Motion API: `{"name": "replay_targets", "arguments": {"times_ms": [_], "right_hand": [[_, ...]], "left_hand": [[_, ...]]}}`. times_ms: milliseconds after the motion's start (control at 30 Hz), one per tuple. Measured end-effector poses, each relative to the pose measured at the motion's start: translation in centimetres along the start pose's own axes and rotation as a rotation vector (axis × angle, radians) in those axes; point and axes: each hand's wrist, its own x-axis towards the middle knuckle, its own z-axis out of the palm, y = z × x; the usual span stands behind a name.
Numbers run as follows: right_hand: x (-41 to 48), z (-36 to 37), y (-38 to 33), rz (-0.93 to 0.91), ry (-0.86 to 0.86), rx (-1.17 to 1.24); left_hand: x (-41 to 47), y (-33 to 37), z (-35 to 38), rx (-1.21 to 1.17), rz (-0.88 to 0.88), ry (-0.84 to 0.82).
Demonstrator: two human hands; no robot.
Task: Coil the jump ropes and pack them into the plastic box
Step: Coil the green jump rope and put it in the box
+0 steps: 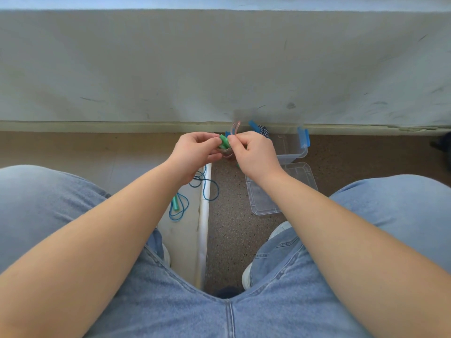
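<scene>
While both hands meet above the floor, the left hand (195, 152) grips the green handles (224, 141) and the right hand (253, 154) pinches a loop of the pink rope (235, 128), so coiling seems under way. Next the bundle needs tucking into the open plastic box (292, 152) just beyond; the blue rope (205, 189) lies loose on the floor, not yet coiled.

The plastic box (294, 152) is clear with blue latches and stands open on the floor; its clear lid (263, 203) lies flat just in front of the box; the pink jump rope (235, 126), with green handles (224, 141), is bunched at the box's left end, pinched between the left hand (195, 152) and the right hand (253, 154); the blue jump rope (210, 191) lies loose on the floor, left of the box.
</scene>
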Motion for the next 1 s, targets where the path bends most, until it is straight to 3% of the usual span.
{"name": "replay_targets", "arguments": {"times_ms": [167, 367, 667, 1000], "right_hand": [[0.0, -0.7, -0.9, 0.012, 0.031, 0.034], [0.1, -0.5, -0.5, -0.189, 0.045, -0.095], [0.1, -0.1, -0.6, -0.281, -0.001, -0.192], [0.6, -1.2, -0.4, -0.289, -0.008, -0.108]], "left_hand": [[-0.1, 0.3, -0.3, -0.066, 0.006, -0.080], [-0.3, 0.7, -0.5, -0.170, -0.040, -0.190], [-0.1, 0.6, -0.3, -0.157, -0.057, -0.063], [0.1, 1.1, -0.6, -0.077, -0.083, -0.114]]}}
